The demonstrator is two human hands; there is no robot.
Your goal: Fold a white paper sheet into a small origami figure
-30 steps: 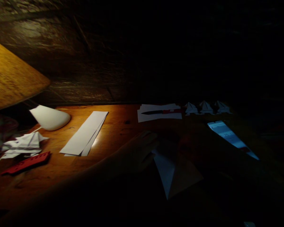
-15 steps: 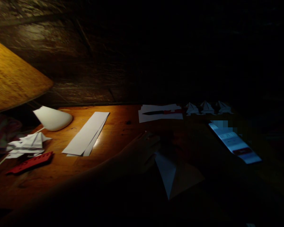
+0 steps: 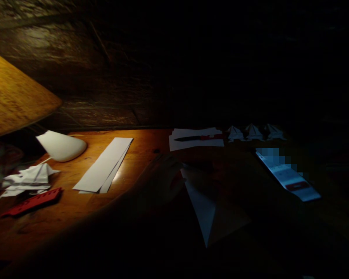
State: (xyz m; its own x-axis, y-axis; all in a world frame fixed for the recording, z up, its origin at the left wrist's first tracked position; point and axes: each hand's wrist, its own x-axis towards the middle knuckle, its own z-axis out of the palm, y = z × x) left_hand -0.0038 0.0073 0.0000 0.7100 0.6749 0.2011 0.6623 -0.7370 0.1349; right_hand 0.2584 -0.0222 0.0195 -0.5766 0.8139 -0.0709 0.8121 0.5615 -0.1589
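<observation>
A folded sheet of paper (image 3: 200,209) with a pointed lower corner lies in deep shadow in front of me. My left hand (image 3: 167,176) is at its upper left edge, dark and blurred. The fingertips seem to meet the paper, but whether they pinch it cannot be made out. The right half of the sheet fades into the dark. I cannot make out my right hand anywhere in the blackness.
Left: a lamp (image 3: 17,97) with its white base (image 3: 62,146), crumpled paper (image 3: 31,178), a red slotted object (image 3: 33,202) and paper strips (image 3: 104,164). Back: a red-handled knife (image 3: 192,138) on paper sheets (image 3: 177,145), folded paper figures (image 3: 253,132). Right: a lit phone (image 3: 287,174).
My left hand has moved left, away from the middle of the paper. More of the sheet's upper left edge shows. The view has shifted slightly.
</observation>
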